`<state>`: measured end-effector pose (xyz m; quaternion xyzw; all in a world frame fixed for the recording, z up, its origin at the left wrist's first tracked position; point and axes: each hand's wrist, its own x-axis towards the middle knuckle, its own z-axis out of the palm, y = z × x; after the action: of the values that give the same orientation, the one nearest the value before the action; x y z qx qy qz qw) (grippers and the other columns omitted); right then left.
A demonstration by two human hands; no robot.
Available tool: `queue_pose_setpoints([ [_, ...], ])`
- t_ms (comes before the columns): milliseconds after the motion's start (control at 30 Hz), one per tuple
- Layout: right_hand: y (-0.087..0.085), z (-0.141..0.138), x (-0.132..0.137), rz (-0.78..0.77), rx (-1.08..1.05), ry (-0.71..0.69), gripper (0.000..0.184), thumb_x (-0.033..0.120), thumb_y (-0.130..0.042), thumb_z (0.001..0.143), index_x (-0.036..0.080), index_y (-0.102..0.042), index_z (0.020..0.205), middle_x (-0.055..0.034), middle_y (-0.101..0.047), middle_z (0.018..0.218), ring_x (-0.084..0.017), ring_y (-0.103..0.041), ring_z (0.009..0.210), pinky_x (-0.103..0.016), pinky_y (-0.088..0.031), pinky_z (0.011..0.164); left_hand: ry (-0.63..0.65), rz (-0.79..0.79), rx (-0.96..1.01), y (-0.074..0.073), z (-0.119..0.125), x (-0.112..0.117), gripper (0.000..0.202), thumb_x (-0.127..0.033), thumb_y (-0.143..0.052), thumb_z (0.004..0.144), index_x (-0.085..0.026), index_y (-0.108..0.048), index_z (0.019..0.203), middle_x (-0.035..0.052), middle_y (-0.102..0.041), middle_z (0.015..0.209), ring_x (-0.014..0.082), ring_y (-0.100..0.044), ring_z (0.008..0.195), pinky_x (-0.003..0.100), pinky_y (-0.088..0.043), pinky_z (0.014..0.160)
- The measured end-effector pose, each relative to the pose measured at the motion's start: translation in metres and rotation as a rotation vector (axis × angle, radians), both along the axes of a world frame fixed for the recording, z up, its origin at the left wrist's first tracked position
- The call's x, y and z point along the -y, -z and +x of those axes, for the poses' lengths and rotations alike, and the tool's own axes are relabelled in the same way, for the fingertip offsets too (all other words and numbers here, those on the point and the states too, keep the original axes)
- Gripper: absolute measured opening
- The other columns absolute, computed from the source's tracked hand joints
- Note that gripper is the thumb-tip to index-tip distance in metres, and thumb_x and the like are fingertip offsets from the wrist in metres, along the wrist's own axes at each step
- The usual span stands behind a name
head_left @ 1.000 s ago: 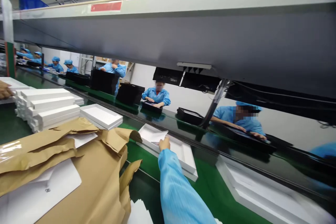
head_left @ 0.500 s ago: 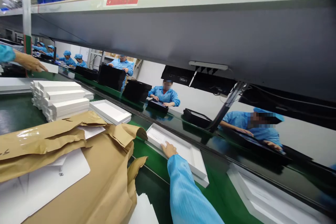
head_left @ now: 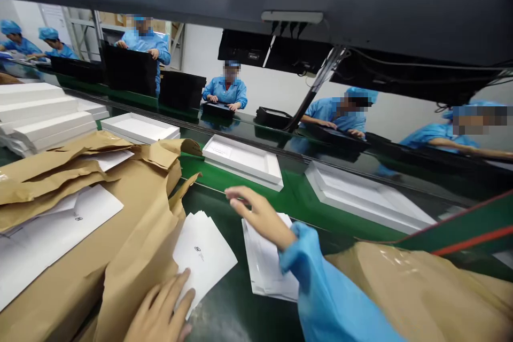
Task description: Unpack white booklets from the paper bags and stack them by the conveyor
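Fingers of the right hand (head_left: 260, 216) spread loose over a white sheet stack (head_left: 266, 264) running away from the person; left hand (head_left: 160, 312) lies flat, ungripped, on a tilted leaflet pile (head_left: 202, 254); a white tray (head_left: 244, 160) on the counter (head_left: 224, 310) holds one sheet.

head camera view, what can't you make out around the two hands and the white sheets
- Left hand: wrist cut off by the bottom edge.
- White sheet under its fingertips: the small printed mark is too small to read.
- Stack of sheets: partly hidden by the right hand and blue sleeve.
- Brown paper covers whatever lies beneath it.
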<state>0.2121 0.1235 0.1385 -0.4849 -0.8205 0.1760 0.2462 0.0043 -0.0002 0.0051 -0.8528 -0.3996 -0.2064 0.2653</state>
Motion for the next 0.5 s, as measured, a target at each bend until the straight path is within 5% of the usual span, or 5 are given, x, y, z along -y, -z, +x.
queue_pose_setpoints([
  [67,0.013,0.006,0.044,-0.011,-0.075,-0.092,0.019,0.019,-0.044,0.083,0.020,-0.051,0.100,0.0003,-0.054,0.098,-0.012,-0.049,0.092,-0.025,-0.039,0.082,-0.049,0.013,-0.056,-0.008,0.011,-0.001,0.030,-0.027,-0.040,0.082,-0.016,-0.051,0.108,0.0095,-0.047,0.118,0.0198,-0.054,0.094,0.025,-0.051,0.066],
  [167,0.042,0.018,0.090,-0.078,-0.181,-0.109,0.017,0.023,-0.040,0.085,0.022,-0.050,0.099,-0.0003,-0.054,0.092,-0.013,-0.049,0.087,-0.026,-0.040,0.078,-0.201,-0.160,-0.058,-0.018,0.038,-0.008,0.059,-0.024,-0.067,0.063,-0.009,-0.044,0.115,0.0167,-0.038,0.122,0.0282,-0.046,0.104,0.036,-0.049,0.077],
  [333,0.088,0.037,0.124,-0.008,-0.175,-0.053,0.018,0.018,-0.035,0.086,0.021,-0.050,0.095,-0.0022,-0.055,0.084,-0.014,-0.051,0.078,-0.025,-0.041,0.070,-0.364,-0.489,-0.056,-0.023,0.067,-0.024,0.046,-0.002,-0.049,0.072,-0.008,-0.041,0.117,0.0210,-0.041,0.119,0.0290,-0.042,0.108,0.041,-0.044,0.083],
  [500,0.099,0.047,0.134,0.067,-0.188,-0.045,0.016,0.017,-0.036,0.085,0.023,-0.050,0.090,-0.0006,-0.057,0.083,-0.014,-0.051,0.077,-0.023,-0.042,0.068,-0.333,-0.628,-0.102,-0.040,0.067,-0.028,0.041,0.009,-0.034,0.070,-0.002,-0.051,0.106,0.0272,-0.048,0.109,0.0308,-0.052,0.096,0.040,-0.050,0.070],
])
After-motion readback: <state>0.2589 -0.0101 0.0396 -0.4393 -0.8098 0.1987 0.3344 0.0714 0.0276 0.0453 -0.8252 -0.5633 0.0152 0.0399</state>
